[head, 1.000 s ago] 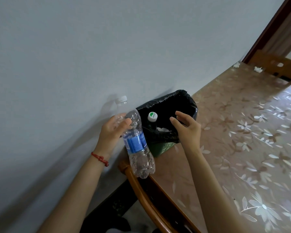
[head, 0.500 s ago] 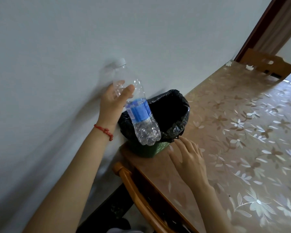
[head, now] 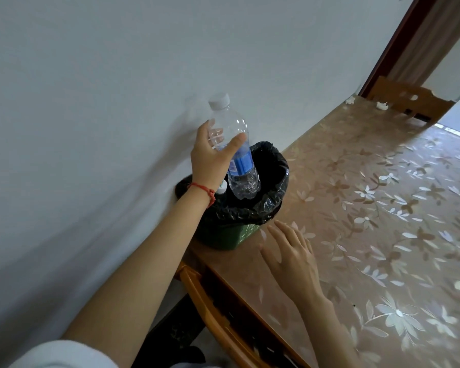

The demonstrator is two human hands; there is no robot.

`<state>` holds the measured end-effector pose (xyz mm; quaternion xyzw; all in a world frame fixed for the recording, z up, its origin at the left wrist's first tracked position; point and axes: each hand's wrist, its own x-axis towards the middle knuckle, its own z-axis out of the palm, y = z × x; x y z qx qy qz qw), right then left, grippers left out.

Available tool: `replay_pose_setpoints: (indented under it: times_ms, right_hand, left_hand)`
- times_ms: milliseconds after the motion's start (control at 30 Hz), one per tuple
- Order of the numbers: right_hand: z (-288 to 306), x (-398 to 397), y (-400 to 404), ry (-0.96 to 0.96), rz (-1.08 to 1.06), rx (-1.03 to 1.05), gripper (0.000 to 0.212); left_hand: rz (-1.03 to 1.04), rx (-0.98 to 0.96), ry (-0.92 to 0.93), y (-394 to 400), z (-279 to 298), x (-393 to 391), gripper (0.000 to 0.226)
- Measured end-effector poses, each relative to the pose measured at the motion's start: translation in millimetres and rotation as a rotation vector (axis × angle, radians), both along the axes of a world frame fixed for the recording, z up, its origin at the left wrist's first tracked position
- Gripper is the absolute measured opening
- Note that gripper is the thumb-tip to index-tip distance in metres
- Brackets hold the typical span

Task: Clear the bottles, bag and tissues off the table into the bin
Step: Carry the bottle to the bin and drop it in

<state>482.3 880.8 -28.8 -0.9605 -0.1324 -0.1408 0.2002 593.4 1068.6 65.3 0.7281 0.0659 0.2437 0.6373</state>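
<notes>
My left hand (head: 210, 155) grips a clear plastic bottle (head: 239, 160) with a blue label and white cap, held upright with its base over the mouth of the bin (head: 274, 181). The bin is green, lined with a black bag, and stands on the table's near left corner by the wall. Inside it the cap of another bottle (head: 221, 187) shows beside my wrist. My right hand (head: 290, 251) hovers open over the table just in front of the bin, holding nothing. Two white tissues (head: 382, 104) lie at the table's far end.
The table (head: 383, 208) has a brown floral cover and runs along the grey wall. A wooden chair back (head: 409, 100) stands at the far end near a doorway. Another wooden chair rail (head: 210, 301) sits below the table's near edge.
My left hand has carried the bottle up and to the right, from beside the bin to over its mouth. My right hand left the bin's rim and dropped toward the table.
</notes>
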Motion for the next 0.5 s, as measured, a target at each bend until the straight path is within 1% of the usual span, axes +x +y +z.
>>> replay_pose_setpoints:
  times_ms: [67,267,367,433,500]
  right_hand:
    - [0,-1,1,0.038,0.004,0.006,0.043]
    - [1,-2,2,0.082,0.042,0.011,0.043]
    - [1,-3,1,0.092,0.046,0.013,0.044]
    - [1,-3,1,0.084,0.049,0.019,0.043]
    - [0,-4,0,0.069,0.057,0.027,0.042]
  left_hand:
    - [0.006,0.024,0.04,-2,-7,3,0.064]
    - [-0.064,-0.013,0.189,-6,-22,1,0.079]
    - [-0.068,-0.003,0.192,-5,-24,-8,0.075]
    - [-0.072,0.003,0.179,-2,-27,-18,0.068]
    - [-0.08,0.049,0.181,2,-33,-32,0.058]
